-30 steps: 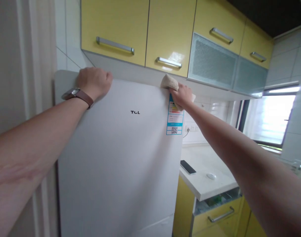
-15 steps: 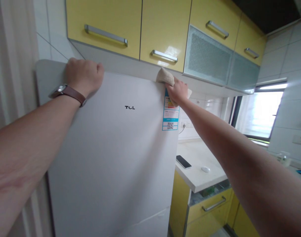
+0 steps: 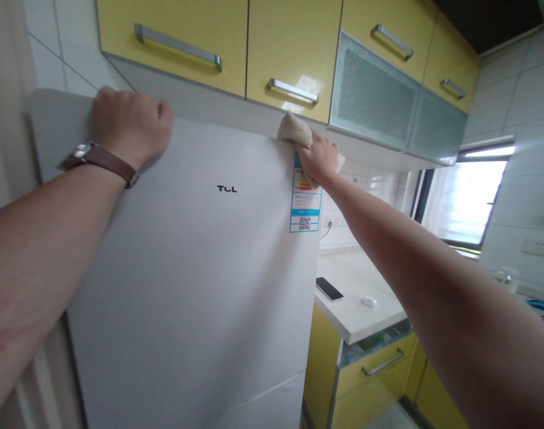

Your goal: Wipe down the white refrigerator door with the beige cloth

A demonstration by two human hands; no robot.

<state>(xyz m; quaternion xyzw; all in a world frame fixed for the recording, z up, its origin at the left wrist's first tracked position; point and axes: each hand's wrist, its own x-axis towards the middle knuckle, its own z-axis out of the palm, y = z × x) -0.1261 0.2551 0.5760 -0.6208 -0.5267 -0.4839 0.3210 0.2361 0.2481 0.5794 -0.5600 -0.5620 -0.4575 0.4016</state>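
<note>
A tall pale-grey refrigerator stands before me. My left hand, with a brown-strapped watch on its wrist, is closed over the top edge near the left corner; its fingertips are hidden. At the upper right corner, my right hand is closed on a beige cloth. The cloth bunches above the hand, and more of it shows below and to the right. It lies against the refrigerator's edge and covers part of the blue-and-white energy label.
Yellow wall cabinets hang close above the refrigerator. To its right, a white counter bears a phone and a small white oval object. A yellow drawer lies below. A curtain hangs at the left.
The view has shifted slightly, so the refrigerator and cabinets sit a little further left and higher. Both hands keep their places on the refrigerator, the right still with the cloth.
</note>
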